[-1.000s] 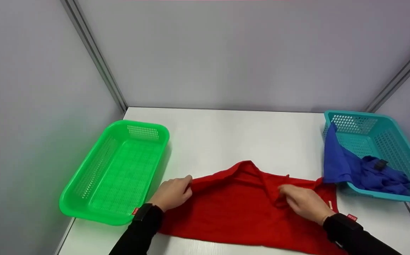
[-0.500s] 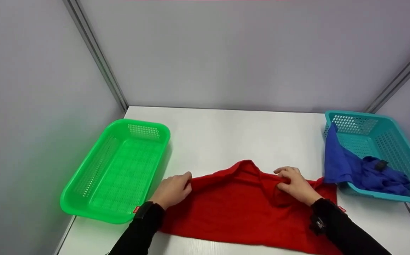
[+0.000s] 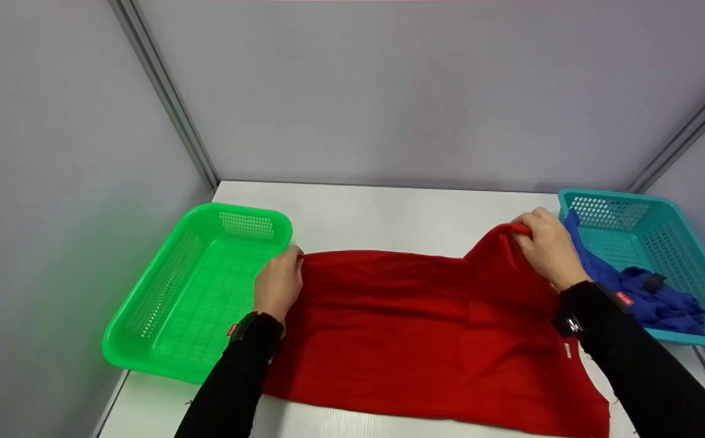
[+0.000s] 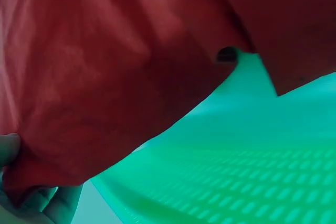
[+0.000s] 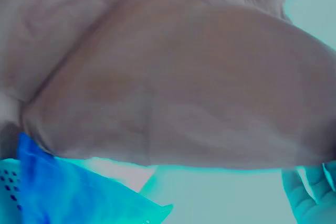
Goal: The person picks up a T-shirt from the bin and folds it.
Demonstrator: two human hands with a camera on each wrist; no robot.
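Note:
A red cloth (image 3: pixel 413 328) is stretched across the white table (image 3: pixel 388 213), its far edge lifted. My left hand (image 3: pixel 279 283) grips the cloth's far left corner beside the green basket (image 3: pixel 163 340). My right hand (image 3: pixel 545 246) pinches the far right corner, raised a little, next to the teal basket (image 3: pixel 687 237). In the left wrist view the red cloth (image 4: pixel 131 61) hangs over the green basket (image 4: pixel 252 171), with my fingers (image 4: pixel 31 203) curled into it. The right wrist view is filled by washed-out cloth (image 5: pixel 173 77), with blue fabric (image 5: pixel 63 192) below.
A blue garment (image 3: pixel 632 292) lies in the teal basket and drapes over its near left wall. The green basket holds nothing. Grey partition walls with metal posts enclose the table on three sides.
Both hands have moved away from me and apart, pulling the cloth's bunched far edge out flat and wide. The right hand shifted from the cloth's middle to its far right corner.

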